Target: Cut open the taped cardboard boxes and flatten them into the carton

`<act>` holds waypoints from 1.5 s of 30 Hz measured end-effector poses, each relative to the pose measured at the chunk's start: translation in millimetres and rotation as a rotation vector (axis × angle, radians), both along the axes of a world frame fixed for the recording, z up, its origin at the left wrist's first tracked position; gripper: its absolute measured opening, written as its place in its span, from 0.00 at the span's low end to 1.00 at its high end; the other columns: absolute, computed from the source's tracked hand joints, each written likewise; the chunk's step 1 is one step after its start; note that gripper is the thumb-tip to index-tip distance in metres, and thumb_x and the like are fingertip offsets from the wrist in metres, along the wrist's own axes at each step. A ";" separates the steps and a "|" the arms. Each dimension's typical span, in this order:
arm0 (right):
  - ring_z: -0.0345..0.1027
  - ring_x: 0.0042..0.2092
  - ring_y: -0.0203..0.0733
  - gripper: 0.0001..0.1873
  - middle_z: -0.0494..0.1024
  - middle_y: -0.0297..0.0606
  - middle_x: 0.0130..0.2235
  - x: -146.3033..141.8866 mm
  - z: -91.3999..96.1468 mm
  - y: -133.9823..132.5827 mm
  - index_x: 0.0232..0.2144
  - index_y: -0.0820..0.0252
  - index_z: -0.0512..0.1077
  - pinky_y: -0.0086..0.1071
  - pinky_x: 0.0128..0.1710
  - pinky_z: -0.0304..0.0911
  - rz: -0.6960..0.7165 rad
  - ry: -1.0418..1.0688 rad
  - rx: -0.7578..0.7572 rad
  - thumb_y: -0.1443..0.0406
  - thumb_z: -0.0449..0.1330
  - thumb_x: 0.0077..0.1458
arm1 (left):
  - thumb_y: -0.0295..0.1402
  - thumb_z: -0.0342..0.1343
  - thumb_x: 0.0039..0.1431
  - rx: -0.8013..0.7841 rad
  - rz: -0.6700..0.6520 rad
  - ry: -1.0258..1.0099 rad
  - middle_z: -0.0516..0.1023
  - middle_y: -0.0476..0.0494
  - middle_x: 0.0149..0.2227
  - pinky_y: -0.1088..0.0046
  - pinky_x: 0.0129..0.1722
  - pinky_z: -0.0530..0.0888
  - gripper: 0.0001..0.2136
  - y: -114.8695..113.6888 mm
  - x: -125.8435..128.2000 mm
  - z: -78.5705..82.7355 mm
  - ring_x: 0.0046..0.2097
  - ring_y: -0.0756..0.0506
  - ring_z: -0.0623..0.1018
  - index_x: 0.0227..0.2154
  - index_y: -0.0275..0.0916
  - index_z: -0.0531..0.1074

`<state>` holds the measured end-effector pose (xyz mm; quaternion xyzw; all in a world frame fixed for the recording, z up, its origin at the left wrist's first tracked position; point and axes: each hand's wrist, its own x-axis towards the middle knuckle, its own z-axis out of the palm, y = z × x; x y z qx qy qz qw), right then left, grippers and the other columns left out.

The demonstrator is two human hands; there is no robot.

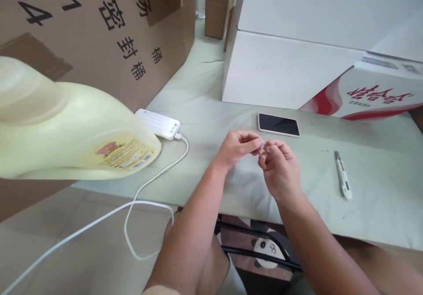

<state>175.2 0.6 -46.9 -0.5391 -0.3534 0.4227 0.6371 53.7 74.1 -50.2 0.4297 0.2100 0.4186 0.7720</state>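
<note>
**A:** ok, watching over the head cam from far off. What are the hands up to on your side?

**B:** I've got the left hand (pixel 243 147) and right hand (pixel 280 165) raised near the table's front edge, fingertips nearly meeting. Both grips look narrow, thumb drawn in to the curled fingers. Can't tell if there's anything in either pinch, way too small for me.

**A:** Same here tbh. Closest thing I can make out?

**B:** The phone (pixel 278 124), lying flat, dark screen up, just beyond the fingertips. Over to the right there's a cutter (pixel 343 175) lying on the pale green cloth (pixel 380 189).

**A:** And the left?

**B:** I see a white power bank (pixel 158 123) with a white cable (pixel 145 201) plugged in, trailing off past the table edge. A big pale yellow jug (pixel 79 114) hides part of the power bank from me, and a huge cardboard box (pixel 82 66) stands behind that.

**A:** Far side?

**B:** White boxes (pixel 280 70) past the phone, plus a red-and-white carton (pixel 373 94) on the right.
</note>
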 end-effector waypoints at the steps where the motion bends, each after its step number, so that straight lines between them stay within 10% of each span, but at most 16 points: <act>1: 0.63 0.24 0.30 0.19 0.71 0.28 0.26 0.0 0.4 0.7 0.32 0.55 0.70 0.24 0.21 0.56 -0.001 -0.003 -0.005 0.50 0.71 0.53 | 0.42 0.74 0.48 -0.001 -0.026 0.002 0.77 0.48 0.22 0.73 0.30 0.71 0.15 -0.2 0.1 0.5 0.26 0.52 0.74 0.24 0.36 0.79; 22: 0.67 0.23 0.33 0.20 0.75 0.29 0.22 1.4 4.0 7.6 0.31 0.57 0.78 0.29 0.24 0.65 -0.100 -0.196 0.065 0.49 0.75 0.48 | 0.52 0.77 0.44 -0.046 -0.112 -0.026 0.80 0.45 0.25 0.72 0.34 0.76 0.23 0.5 -3.3 2.8 0.29 0.50 0.79 0.28 0.35 0.82; 33: 0.68 0.23 0.31 0.19 0.75 0.27 0.26 13.9 0.8 5.2 0.32 0.54 0.77 0.29 0.25 0.69 0.175 -0.012 0.108 0.52 0.79 0.46 | 0.49 0.81 0.36 -0.144 -0.293 -0.023 0.81 0.44 0.27 0.72 0.35 0.75 0.24 0.4 -10.4 1.4 0.30 0.50 0.79 0.29 0.35 0.83; 45: 0.72 0.24 0.34 0.10 0.81 0.32 0.27 12.1 3.3 6.0 0.31 0.56 0.79 0.29 0.25 0.71 -0.077 -0.230 0.086 0.60 0.74 0.48 | 0.38 0.71 0.44 -0.187 -0.173 -0.063 0.84 0.41 0.30 0.67 0.40 0.79 0.11 1.7 -7.7 0.3 0.32 0.46 0.82 0.29 0.36 0.84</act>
